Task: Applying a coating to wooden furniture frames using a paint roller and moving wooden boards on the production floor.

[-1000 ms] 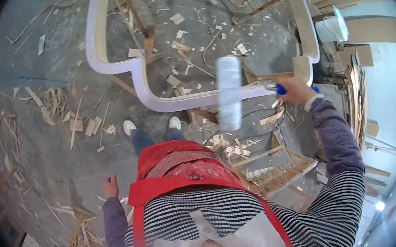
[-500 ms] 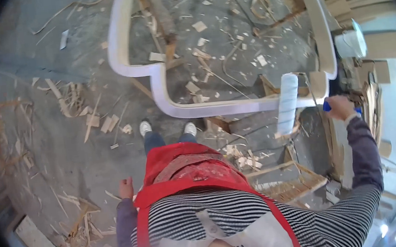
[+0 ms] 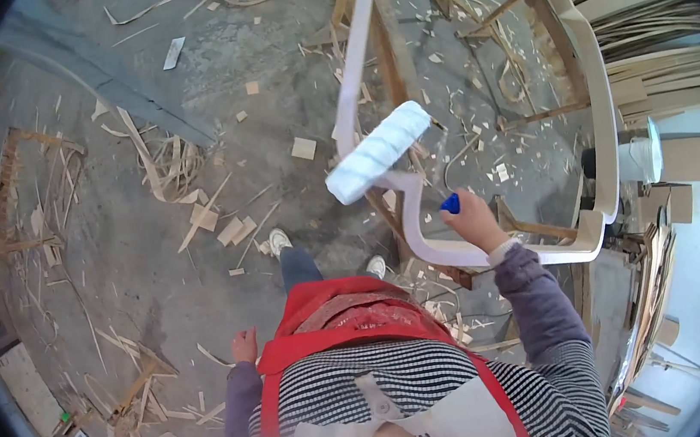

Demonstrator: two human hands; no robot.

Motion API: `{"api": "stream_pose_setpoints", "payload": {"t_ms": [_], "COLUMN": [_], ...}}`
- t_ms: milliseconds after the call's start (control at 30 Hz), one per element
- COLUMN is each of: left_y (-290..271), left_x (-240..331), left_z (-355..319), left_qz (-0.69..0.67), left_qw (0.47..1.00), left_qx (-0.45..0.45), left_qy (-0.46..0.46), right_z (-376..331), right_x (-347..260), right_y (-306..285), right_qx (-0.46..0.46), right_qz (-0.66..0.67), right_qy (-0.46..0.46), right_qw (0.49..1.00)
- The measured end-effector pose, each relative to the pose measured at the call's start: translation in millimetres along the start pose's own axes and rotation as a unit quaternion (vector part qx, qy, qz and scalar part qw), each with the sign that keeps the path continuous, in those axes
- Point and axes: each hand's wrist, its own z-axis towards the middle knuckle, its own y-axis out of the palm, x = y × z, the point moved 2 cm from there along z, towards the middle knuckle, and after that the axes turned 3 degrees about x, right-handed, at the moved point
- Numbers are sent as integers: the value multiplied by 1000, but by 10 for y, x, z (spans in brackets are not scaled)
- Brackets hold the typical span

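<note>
My right hand (image 3: 474,220) is wrapped round the blue handle of a paint roller (image 3: 380,153). The roller's white sleeve lies slantwise over the outer edge of a large curved frame (image 3: 409,220), near its inward corner; whether it touches cannot be told. White coats the edge of this frame, and bare tan wood shows on its inner side. My left hand (image 3: 245,346) hangs low beside my red apron, away from the frame, its fingers curled and nothing visible in them.
Wood scraps and shavings (image 3: 235,230) litter the grey floor. A white bucket (image 3: 642,159) stands right of the frame, below stacked curved wood strips (image 3: 655,20). Wooden braces (image 3: 551,49) cross inside the frame. At the lower left lies a pale board (image 3: 28,389).
The roller has swung left from the frame's near right side to its inward corner, my right hand moving with it. The view has shifted, so the frame appears farther right.
</note>
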Motion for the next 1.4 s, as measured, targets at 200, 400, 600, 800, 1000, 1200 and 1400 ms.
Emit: {"api": "stream_pose_setpoints", "payload": {"t_ms": [200, 400, 600, 800, 1000, 1200, 1400], "left_y": [-1032, -2133, -3055, -3700, -4224, -4488, -4587], "left_x": [-260, 858, 3334, 5016, 5677, 6142, 6652], "left_z": [993, 1993, 2611, 2990, 3803, 4701, 5864], "left_qz": [13, -46, -43, 23, 48, -43, 80], "left_qw": [999, 995, 939, 896, 904, 969, 966], "left_qx": [33, 64, 90, 112, 107, 68, 25], "left_qy": [24, 68, 330, 430, 410, 234, 245], "right_z": [775, 323, 1052, 3593, 6681, 6549, 6337], "right_x": [-1169, -1837, -2019, -1788, -1749, -1617, -2269], "right_y": [-116, -509, -178, -334, -1534, -1452, -1908], "right_qx": [-31, -59, -24, 112, 97, 163, 37], "right_qz": [177, 415, 456, 479, 610, 431, 551], "right_qy": [135, 134, 206, 128, 85, 81, 266], "right_qw": [974, 898, 866, 861, 782, 884, 790]}}
